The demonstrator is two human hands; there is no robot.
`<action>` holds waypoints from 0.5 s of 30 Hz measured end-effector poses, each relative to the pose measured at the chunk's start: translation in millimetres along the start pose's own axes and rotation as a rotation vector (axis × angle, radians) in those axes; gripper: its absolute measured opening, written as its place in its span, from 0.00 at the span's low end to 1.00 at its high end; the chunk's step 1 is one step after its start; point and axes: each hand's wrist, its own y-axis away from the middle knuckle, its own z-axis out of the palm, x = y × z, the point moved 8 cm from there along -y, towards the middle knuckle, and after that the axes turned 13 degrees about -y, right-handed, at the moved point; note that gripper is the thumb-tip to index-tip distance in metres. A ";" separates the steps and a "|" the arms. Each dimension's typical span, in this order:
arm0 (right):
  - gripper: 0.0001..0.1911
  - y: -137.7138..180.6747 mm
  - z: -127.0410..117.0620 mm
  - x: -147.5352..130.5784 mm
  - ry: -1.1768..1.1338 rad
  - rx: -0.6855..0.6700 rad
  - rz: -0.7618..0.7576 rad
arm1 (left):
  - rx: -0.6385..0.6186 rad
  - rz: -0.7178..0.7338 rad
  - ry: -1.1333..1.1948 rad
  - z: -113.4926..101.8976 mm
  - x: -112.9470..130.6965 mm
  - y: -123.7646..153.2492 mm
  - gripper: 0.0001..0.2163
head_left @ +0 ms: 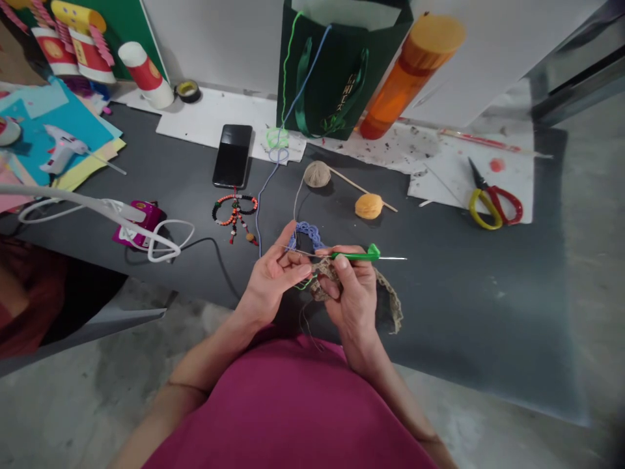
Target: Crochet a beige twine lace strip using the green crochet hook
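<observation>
My right hand (352, 293) grips a green-handled crochet hook (359, 256), its metal tip pointing left toward my left hand (273, 273). My left hand pinches the crochet work, a beige lace strip (390, 299) that trails off to the right past my right wrist. A blue lace piece (306, 232) lies just behind my left fingers. Thin beige yarn runs up from the work to a beige yarn ball (317, 174). An orange yarn ball (368, 206) sits on the dark table (463, 273) beside a thin wooden stick (364, 189).
A black phone (233, 155), a beaded ornament (235, 212), a green gift bag (332, 71) and an orange tube (405, 71) stand behind. Red-and-yellow scissors (493, 198) lie on stained paper at right. White cable (122, 218), a pink device (141, 221), a glue gun (63, 146) and coloured sheets fill the left.
</observation>
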 end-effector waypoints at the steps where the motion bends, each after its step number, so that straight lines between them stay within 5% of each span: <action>1: 0.06 -0.4 0.6 -0.1 -0.018 0.003 0.020 | 0.006 0.002 -0.003 -0.8 0.8 0.1 0.40; 15: 0.12 1.0 0.6 -10.1 0.016 0.058 0.062 | -0.051 0.025 -0.056 -4.2 5.0 0.1 0.34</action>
